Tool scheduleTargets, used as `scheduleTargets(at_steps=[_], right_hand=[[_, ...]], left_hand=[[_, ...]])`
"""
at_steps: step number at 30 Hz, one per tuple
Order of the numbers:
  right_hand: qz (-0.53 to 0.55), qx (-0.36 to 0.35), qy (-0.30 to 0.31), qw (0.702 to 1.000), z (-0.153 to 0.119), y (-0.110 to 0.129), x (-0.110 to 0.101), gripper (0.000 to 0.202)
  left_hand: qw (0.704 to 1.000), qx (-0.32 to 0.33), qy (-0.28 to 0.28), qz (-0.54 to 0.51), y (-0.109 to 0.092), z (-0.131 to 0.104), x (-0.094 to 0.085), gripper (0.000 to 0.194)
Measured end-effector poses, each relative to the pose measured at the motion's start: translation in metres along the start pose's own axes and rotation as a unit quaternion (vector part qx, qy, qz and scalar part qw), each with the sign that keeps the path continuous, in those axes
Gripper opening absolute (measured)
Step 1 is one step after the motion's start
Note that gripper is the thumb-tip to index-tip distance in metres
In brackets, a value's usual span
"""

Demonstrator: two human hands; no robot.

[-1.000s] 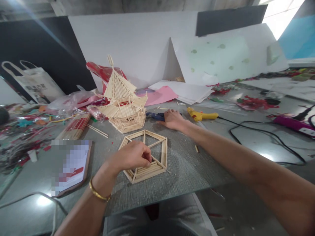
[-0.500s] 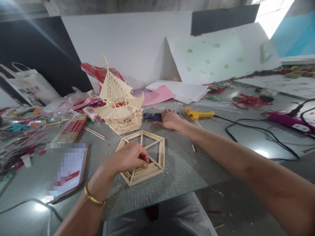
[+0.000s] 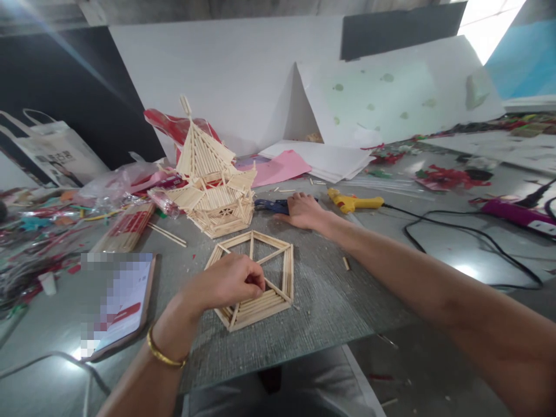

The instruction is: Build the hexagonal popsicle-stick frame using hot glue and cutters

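Observation:
My left hand [image 3: 237, 281], with a gold bangle at the wrist, is over a hexagonal frame of wooden sticks [image 3: 260, 310]. Its fingers are pinched together at the rows of sticks in the near section; what they hold, if anything, is hidden. Farther off, my right hand [image 3: 302, 209] rests with its fingers curled over the handles of dark blue pliers [image 3: 271, 205]. A stick-built tower model with a pointed roof [image 3: 208, 185] stands behind the frame, left of the pliers. The yellow glue gun [image 3: 356, 201] lies to the right of my right hand.
At the left lie a phone [image 3: 124, 307], a pack of sticks [image 3: 128, 226] and loose sticks [image 3: 167, 234]. Pink paper [image 3: 282, 167] and white sheets [image 3: 325, 159] are at the back. A black cord [image 3: 447, 229] and a purple power strip [image 3: 516, 215] lie at the right.
The view has shifted slightly. Both hands stay in nearly the same place, the left at the frame and the right on the pliers.

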State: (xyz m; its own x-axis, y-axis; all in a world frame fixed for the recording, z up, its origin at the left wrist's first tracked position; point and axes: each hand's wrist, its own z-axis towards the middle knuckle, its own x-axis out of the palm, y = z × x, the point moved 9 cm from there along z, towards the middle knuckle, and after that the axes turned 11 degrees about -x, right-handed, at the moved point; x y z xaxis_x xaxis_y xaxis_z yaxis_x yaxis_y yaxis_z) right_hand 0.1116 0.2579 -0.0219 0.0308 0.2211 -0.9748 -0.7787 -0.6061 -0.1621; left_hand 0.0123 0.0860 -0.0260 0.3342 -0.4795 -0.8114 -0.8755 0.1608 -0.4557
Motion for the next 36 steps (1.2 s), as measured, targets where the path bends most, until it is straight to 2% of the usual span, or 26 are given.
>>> scheduleTargets(at_steps=[21,27,36], right_hand=[[-0.011,0.0,-0.018,1.0,0.001,-0.003,0.0,0.076],[-0.005,0.03,-0.023,0.999,0.003,-0.011,0.003,0.079],[-0.001,0.037,-0.013,0.999,0.004,-0.014,0.004,0.078]], left_hand=[[1.0,-0.002,-0.023,-0.008,-0.001,-0.001,0.0,0.021],[1.0,-0.007,-0.024,0.001,-0.002,-0.001,0.002,0.022],[0.999,-0.007,-0.035,0.0,-0.001,-0.001,0.001,0.022]])
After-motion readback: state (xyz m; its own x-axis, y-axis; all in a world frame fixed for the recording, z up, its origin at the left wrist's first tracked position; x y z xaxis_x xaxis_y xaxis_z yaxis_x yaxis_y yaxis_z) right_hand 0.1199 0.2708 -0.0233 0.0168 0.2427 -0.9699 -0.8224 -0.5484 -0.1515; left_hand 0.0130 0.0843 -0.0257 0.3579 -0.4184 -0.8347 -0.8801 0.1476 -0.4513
